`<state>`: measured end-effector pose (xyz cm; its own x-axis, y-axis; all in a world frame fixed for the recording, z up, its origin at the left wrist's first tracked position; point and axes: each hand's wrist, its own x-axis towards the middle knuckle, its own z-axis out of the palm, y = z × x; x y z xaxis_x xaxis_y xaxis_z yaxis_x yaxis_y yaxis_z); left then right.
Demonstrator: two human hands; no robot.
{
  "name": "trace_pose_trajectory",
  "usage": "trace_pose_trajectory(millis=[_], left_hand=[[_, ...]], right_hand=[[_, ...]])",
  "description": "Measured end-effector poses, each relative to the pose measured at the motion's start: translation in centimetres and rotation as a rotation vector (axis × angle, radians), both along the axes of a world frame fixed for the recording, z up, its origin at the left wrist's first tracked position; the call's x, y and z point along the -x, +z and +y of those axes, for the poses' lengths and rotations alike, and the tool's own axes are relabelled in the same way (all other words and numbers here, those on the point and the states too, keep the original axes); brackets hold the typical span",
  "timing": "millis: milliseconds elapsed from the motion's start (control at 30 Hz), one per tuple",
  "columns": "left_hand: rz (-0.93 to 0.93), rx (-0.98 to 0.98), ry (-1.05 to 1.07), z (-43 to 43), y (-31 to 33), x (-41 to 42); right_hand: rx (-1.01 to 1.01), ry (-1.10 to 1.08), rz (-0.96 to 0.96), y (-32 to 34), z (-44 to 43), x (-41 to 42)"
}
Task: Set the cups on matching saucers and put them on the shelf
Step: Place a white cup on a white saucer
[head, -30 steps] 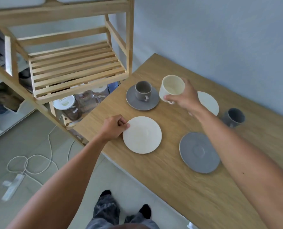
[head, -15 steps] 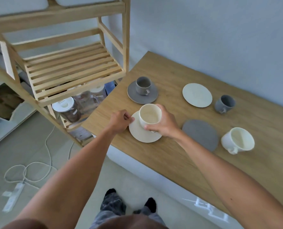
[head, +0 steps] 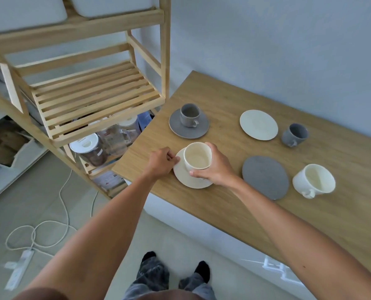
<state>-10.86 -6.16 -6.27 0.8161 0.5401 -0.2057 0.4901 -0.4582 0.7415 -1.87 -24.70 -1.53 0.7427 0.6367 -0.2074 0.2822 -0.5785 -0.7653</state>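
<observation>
A cream cup [head: 197, 156] stands on a cream saucer [head: 185, 177] near the table's left front edge. My right hand [head: 216, 167] wraps the cup from the right. My left hand [head: 161, 161] pinches the saucer's left rim. Behind them a grey cup [head: 189, 115] sits on a grey saucer [head: 188, 131]. A bare cream saucer [head: 258, 124], a lone grey cup [head: 294, 134], a bare grey saucer [head: 265, 177] and a second cream cup [head: 314, 181] lie to the right. The slatted wooden shelf [head: 93, 98] stands to the left.
The wooden table [head: 234, 204] runs along a pale wall. Jars with white lids [head: 87, 148] sit on a lower shelf tier. A white cable and power strip [head: 19, 269] lie on the floor, and my feet [head: 173, 276] stand below the table edge.
My right hand carried the cream cup from the back of the table down onto the cream saucer. My left hand stayed at the saucer's rim. The view shifted, showing more of the table's right side.
</observation>
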Motion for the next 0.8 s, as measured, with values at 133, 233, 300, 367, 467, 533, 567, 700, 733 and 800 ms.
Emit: trace_pose_trajectory(millis=[133, 233, 300, 367, 467, 533, 567, 700, 733, 800], left_hand=[[-0.003, -0.042, -0.038, 0.6, 0.8, 0.2], [-0.067, -0.146, -0.049, 1.4, 2.2, 0.0], [-0.099, -0.216, -0.086, 1.5, 3.8, -0.7], [-0.13, -0.274, -0.123, 1.2, 5.6, -1.7], [-0.149, -0.338, -0.193, -0.2, 8.3, -3.6], [-0.162, -0.311, -0.233, -1.4, 9.7, -5.3], [-0.177, -0.297, -0.257, -2.1, 10.2, -6.3], [-0.209, -0.297, -0.327, -5.2, 11.2, -10.0], [-0.214, -0.295, -0.337, -6.1, 11.1, -11.0], [-0.214, -0.289, -0.362, -7.7, 10.7, -12.8]], right_hand=[[0.036, 0.023, 0.04, 0.8, -0.4, -0.7], [0.034, 0.004, 0.039, 1.9, -1.2, -2.0], [0.047, 0.009, 0.016, 2.7, -2.1, -3.1], [0.063, 0.011, -0.006, 3.6, -3.1, -4.3], [0.063, -0.017, -0.031, 4.6, -4.9, -6.4], [0.066, -0.046, -0.049, 5.2, -6.2, -7.8], [0.071, -0.066, -0.057, 5.5, -7.0, -8.6], [0.109, -0.151, -0.104, 6.1, -10.3, -11.7], [0.114, -0.176, -0.118, 6.2, -11.2, -12.4], [0.101, -0.227, -0.155, 6.2, -12.9, -14.0]])
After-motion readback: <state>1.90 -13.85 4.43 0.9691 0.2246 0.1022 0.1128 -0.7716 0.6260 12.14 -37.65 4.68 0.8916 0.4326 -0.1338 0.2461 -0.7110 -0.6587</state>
